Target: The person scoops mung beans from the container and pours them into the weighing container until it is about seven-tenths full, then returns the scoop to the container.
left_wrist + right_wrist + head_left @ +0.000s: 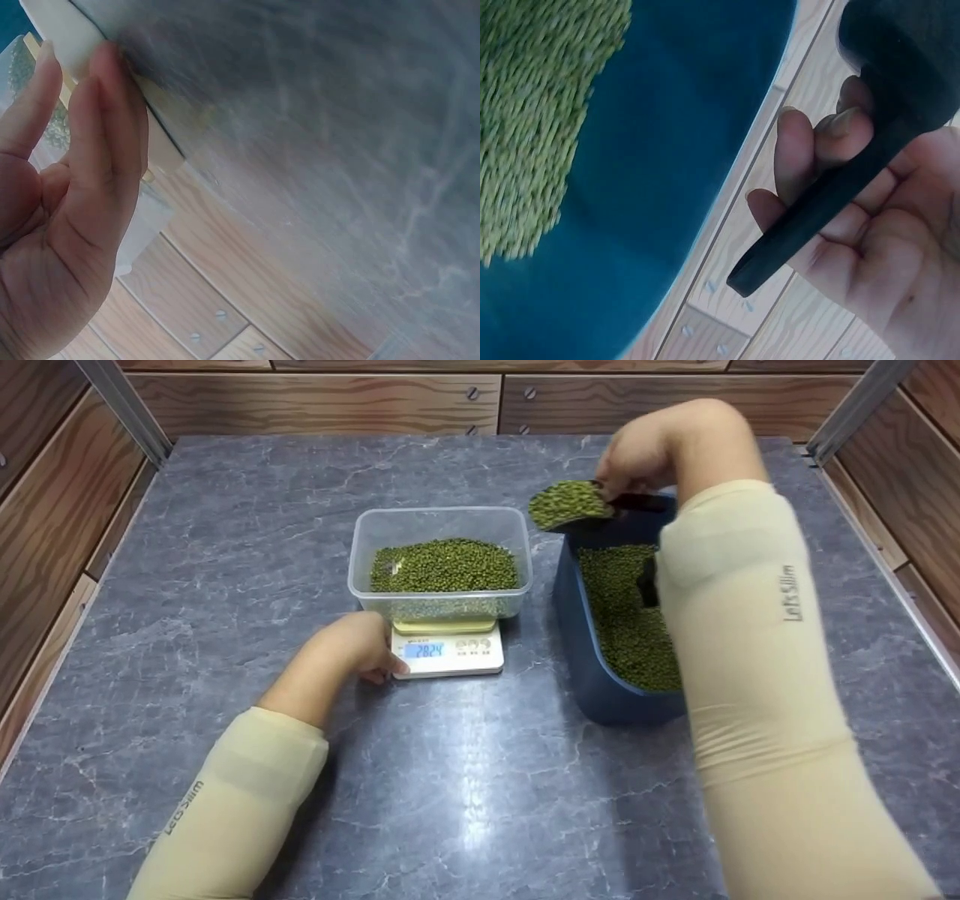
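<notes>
My right hand [645,450] grips the black handle of a scoop [810,217] heaped with green mung beans [568,504], level above the back left rim of a deep blue bin [619,701]. More beans lie inside that bin, partly hidden by my right sleeve. Left of it, a clear plastic container [442,512] holding a mound of beans stands on a white kitchen scale [450,664] with a lit display. At the scale's front left corner my left hand [352,643] pinches the edge, thumb on top. The left wrist view shows its fingers [94,142] along the scale's side.
A grey marbled tabletop [480,780] lies under everything. Wood-patterned panels [315,405] close off the back and sides, with metal posts [124,412] at the rear corners. A small dark object [648,583] shows beside my right sleeve, over the bin.
</notes>
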Demonstrator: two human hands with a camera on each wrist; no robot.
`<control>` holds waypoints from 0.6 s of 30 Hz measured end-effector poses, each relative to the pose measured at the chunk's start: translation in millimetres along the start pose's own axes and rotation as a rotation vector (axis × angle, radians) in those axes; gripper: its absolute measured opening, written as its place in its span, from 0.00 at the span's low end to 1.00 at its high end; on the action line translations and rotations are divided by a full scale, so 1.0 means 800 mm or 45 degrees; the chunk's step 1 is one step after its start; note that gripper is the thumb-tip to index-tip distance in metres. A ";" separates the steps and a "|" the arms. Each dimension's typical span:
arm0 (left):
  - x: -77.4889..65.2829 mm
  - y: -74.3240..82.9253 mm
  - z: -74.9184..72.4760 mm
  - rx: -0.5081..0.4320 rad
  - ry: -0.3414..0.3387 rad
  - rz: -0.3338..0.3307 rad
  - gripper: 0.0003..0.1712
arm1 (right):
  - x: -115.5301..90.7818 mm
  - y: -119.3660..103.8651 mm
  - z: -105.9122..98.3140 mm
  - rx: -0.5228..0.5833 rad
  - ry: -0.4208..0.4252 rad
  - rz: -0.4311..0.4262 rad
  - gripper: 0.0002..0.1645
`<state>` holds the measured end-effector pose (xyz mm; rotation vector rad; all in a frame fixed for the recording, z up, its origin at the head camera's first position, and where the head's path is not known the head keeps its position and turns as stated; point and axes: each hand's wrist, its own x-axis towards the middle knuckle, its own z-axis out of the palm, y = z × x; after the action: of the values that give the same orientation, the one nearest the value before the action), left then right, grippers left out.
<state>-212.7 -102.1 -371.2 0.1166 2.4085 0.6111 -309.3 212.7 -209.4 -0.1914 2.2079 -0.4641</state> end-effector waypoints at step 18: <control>-0.006 -0.002 0.000 -0.041 -0.002 -0.017 0.15 | 0.032 -0.075 0.032 -0.127 0.092 0.061 0.12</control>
<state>-208.9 -104.4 -369.4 0.0866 2.3949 0.6433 -306.9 143.1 -219.2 -0.1769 2.3032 -0.3400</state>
